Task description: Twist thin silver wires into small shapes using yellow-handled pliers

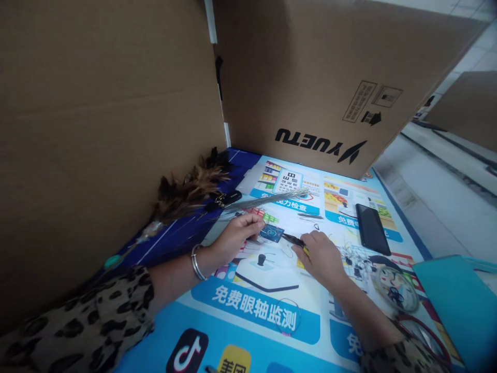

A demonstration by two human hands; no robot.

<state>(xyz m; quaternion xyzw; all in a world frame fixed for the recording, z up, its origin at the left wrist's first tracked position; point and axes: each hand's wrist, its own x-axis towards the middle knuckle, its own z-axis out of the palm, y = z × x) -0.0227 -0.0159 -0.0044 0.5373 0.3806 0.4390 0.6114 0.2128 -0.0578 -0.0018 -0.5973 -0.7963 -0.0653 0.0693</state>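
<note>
My left hand (pixel 237 235) pinches a small blue patterned piece (pixel 272 233) just above the printed poster (pixel 256 305) that covers the table. A silver bangle sits on that wrist. My right hand (pixel 320 256) is closed around a pair of dark pliers with a yellow handle (pixel 295 241). The pliers' tip reaches the blue piece's right edge. A bundle of thin metal wires (pixel 267 199) lies just beyond the hands.
A brown feather duster (pixel 186 194) lies at the left against a cardboard wall. A black phone (pixel 371 228) rests to the right. A big cardboard box (pixel 330 77) stands behind. A teal folder (pixel 462 305) and a round clock face (pixel 396 290) sit at the right.
</note>
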